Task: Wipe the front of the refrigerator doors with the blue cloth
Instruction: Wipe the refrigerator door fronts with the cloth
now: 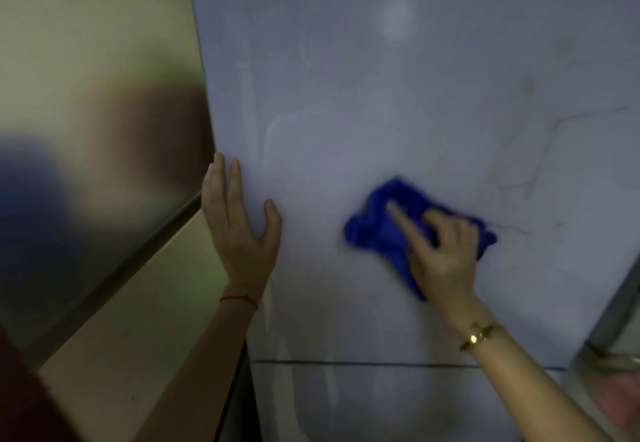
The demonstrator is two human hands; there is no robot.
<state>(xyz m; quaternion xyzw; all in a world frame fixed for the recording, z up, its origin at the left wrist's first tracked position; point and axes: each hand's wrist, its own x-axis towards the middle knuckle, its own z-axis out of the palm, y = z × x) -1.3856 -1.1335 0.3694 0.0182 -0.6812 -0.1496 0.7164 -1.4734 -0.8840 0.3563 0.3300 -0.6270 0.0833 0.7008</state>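
Observation:
The grey refrigerator door (398,102) fills most of the view, with faint streaks and a pale spot near the top. A crumpled blue cloth (375,230) is pressed flat against the door's lower middle. My right hand (440,251) lies on the cloth, forefinger stretched out over it, and the cloth looks blurred. My left hand (239,219) rests open on the door's left edge, fingers along the side and thumb on the front. A thin horizontal seam (346,362) separates this door from the lower door (381,403).
A cream wall (86,43) with a dark diagonal rail (138,261) stands to the left of the refrigerator. A metal frame (620,317) and something pink (620,396) show at the lower right edge.

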